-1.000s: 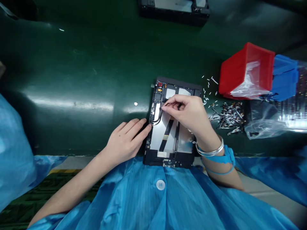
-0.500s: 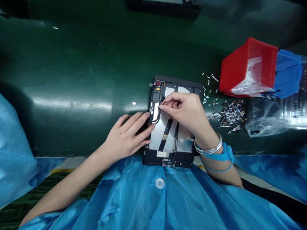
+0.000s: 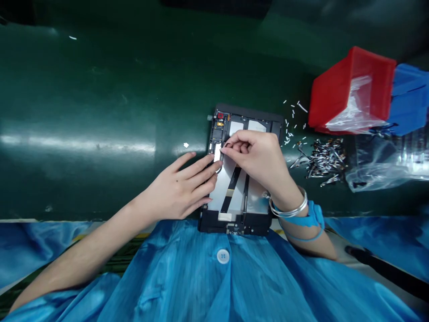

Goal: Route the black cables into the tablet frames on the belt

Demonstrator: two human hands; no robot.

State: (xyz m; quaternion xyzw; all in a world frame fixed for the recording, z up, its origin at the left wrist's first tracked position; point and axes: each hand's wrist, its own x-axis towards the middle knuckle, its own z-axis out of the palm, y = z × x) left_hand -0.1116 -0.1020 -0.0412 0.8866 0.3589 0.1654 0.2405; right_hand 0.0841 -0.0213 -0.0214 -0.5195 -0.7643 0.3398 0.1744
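I record my smock [image 3: 187, 281] as blue, its button [image 3: 223, 256] white; bench [image 3: 100, 89] dark green; opened device [image 3: 238, 197] black and silver-grey; front bin [image 3: 331, 96] red, rear bin [image 3: 410, 98] blue.

view: single, head-worn | facing: forward and down | range: near | covers: glossy dark-green flat desk [image 3: 100, 94], wearer's shiny blue buttoned smock [image 3: 187, 277] at bottom edge

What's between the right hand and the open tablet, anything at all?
Nothing visible. The right hand sits over the open tablet, fingertips at its black cable. The left hand touches the tablet's left side, but isn't between them.
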